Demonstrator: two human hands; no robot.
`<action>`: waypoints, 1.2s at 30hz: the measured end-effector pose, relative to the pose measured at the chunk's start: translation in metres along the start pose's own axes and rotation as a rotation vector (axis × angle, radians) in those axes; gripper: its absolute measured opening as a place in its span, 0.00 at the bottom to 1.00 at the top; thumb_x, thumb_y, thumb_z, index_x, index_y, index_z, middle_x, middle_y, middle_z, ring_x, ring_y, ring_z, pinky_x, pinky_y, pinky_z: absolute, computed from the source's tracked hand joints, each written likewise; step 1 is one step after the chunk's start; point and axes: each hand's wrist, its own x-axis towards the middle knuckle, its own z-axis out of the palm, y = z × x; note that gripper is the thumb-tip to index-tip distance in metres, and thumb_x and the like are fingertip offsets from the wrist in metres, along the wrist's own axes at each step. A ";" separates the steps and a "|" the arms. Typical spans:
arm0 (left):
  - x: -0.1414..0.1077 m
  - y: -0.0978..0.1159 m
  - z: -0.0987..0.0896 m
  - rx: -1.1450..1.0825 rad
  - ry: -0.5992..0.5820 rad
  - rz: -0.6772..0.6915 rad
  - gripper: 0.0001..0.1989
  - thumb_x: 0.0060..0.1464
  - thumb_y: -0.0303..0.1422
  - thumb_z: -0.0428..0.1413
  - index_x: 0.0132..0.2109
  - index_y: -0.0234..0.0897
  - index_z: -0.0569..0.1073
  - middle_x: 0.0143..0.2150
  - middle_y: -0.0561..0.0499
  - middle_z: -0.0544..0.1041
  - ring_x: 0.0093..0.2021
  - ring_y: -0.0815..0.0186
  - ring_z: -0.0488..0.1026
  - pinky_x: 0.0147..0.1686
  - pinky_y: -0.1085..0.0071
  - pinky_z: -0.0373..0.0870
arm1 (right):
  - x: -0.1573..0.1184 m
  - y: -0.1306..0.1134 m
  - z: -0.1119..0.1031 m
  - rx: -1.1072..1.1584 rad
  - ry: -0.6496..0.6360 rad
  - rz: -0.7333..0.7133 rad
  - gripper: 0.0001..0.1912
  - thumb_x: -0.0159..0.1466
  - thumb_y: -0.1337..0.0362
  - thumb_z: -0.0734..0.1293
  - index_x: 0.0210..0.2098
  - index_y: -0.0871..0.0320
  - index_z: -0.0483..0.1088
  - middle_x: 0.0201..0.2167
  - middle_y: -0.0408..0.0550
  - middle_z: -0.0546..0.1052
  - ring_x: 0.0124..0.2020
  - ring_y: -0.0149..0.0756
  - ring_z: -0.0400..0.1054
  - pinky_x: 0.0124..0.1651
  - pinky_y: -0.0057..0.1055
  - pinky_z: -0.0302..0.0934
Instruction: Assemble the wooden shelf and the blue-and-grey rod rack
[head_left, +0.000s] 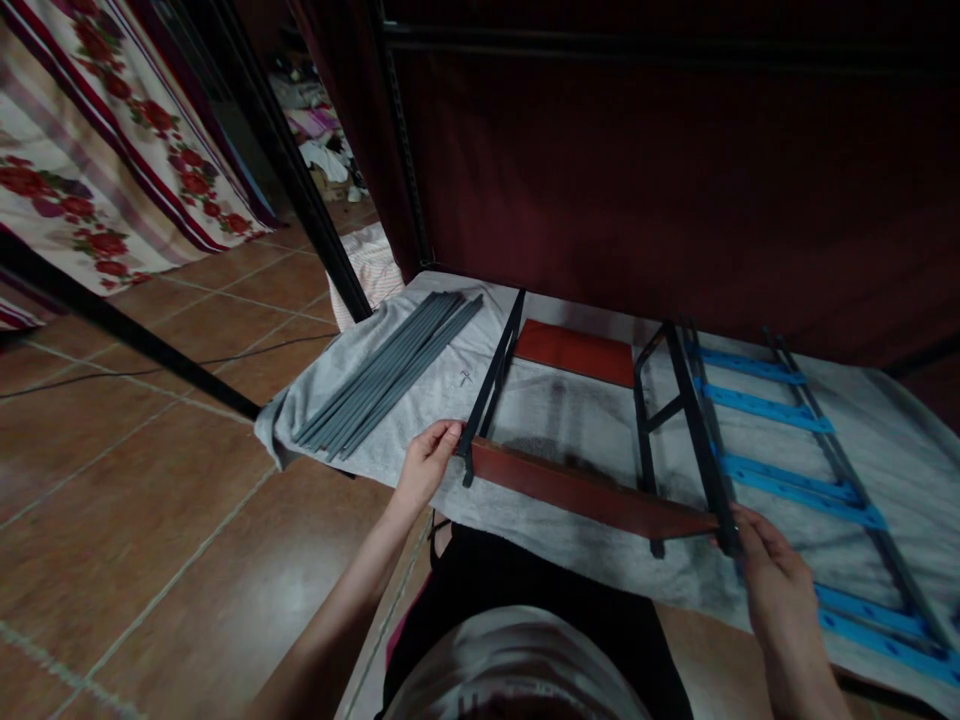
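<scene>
The left hand (427, 465) pinches one front corner of the black frame (696, 430); the right hand (776, 575) grips the other. Between both grips runs the brown board (585, 492). The step seems to be positioning this frame; any shift calls for an even, two-handed hold.

Lt-grey top (540, 645) w/ dark print (517, 704), blk bottoms (495, 570), bare forearms (367, 575)

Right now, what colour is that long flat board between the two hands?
The long flat board is reddish-brown; it shows in the head view.
</scene>
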 end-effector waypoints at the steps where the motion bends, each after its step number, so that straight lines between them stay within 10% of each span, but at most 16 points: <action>1: -0.001 0.002 0.001 -0.016 0.002 -0.009 0.16 0.57 0.43 0.53 0.33 0.34 0.73 0.27 0.53 0.71 0.30 0.68 0.67 0.33 0.74 0.64 | -0.002 -0.005 0.000 0.005 0.003 0.007 0.25 0.59 0.47 0.63 0.48 0.56 0.72 0.50 0.49 0.75 0.53 0.44 0.66 0.57 0.39 0.57; 26: 0.001 -0.016 0.007 0.188 0.065 0.213 0.11 0.60 0.41 0.49 0.38 0.38 0.69 0.35 0.51 0.72 0.37 0.65 0.69 0.39 0.71 0.65 | -0.006 -0.038 0.003 -0.197 -0.048 -0.137 0.23 0.62 0.41 0.56 0.30 0.54 0.64 0.25 0.43 0.68 0.30 0.37 0.62 0.36 0.31 0.58; 36: 0.001 -0.012 0.007 -0.061 0.098 -0.030 0.14 0.56 0.46 0.54 0.37 0.40 0.72 0.33 0.53 0.72 0.37 0.64 0.69 0.40 0.72 0.65 | -0.006 -0.042 0.003 -0.090 -0.046 -0.032 0.25 0.59 0.38 0.58 0.30 0.54 0.67 0.29 0.45 0.73 0.34 0.39 0.66 0.41 0.33 0.61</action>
